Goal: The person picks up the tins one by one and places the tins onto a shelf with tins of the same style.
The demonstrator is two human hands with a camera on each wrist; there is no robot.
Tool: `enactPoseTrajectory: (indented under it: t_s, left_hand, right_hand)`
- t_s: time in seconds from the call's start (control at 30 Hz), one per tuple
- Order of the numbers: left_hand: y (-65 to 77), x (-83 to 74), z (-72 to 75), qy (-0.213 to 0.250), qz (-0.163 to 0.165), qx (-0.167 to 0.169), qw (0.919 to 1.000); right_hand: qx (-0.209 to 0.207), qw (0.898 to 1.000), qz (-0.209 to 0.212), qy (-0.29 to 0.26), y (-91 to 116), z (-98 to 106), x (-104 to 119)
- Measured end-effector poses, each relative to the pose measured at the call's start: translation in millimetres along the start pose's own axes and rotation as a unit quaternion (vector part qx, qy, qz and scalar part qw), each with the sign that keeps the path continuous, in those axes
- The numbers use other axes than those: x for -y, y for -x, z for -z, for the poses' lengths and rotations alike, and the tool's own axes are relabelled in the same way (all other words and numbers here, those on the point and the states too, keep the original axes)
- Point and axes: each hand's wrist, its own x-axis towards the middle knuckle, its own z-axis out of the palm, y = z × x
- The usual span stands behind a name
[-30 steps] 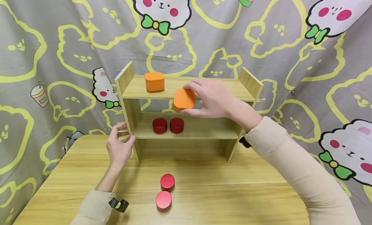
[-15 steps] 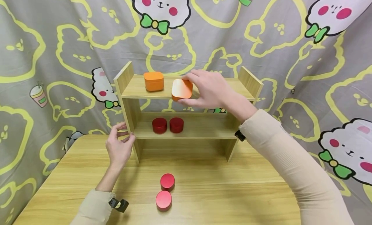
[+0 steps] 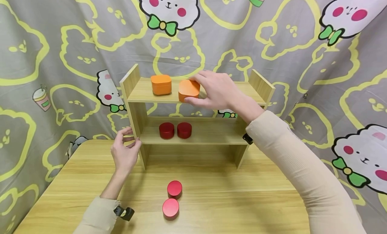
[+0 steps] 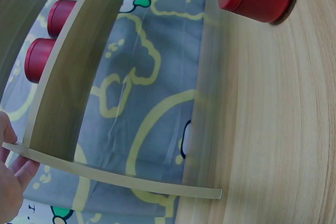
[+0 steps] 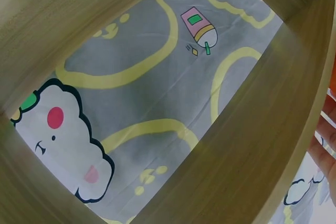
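Observation:
My right hand [image 3: 216,91] grips an orange box with rounded corners [image 3: 188,89], thumb at its front and fingers behind. The box is at the front of the top board of a small wooden shelf [image 3: 193,141]. A matching orange box [image 3: 161,85] sits on that board to its left. At the shelf's left side panel, my left hand [image 3: 125,153] holds the edge between thumb and fingers; the left wrist view shows these fingers [image 4: 23,171] on the panel. In the right wrist view only part of the right hand [image 5: 326,142] shows, at the right border.
Two dark red round tins [image 3: 167,130] stand side by side on the middle board. Two more red tins [image 3: 170,207] are on the wooden table [image 3: 242,200] before the shelf. A patterned grey curtain [image 3: 290,103] hangs behind.
My right hand has raised the orange box from in front of the gap below the top board to that board's level. The left hand stays on the side panel.

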Motion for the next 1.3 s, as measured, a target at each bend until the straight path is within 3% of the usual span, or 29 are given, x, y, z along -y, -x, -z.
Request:
enactPoseTrajectory:
  t_s: [0.37, 0.9, 1.3]
  left_hand:
    - [0.0, 1.2, -0.1, -0.005, -0.008, -0.002, 1.0000]
    - [0.3, 0.4, -0.6, -0.004, -0.006, -0.001, 1.0000]
    - [0.7, 0.9, -0.9, -0.008, -0.009, -0.002, 0.9999]
  right_hand:
    - [0.030, 0.999, -0.023, 0.009, -7, -3, -3]
    - [0.010, 1.000, -0.021, 0.003, -7, -10, -10]
    - [0.022, 0.999, -0.028, 0.004, -12, -14, -10]
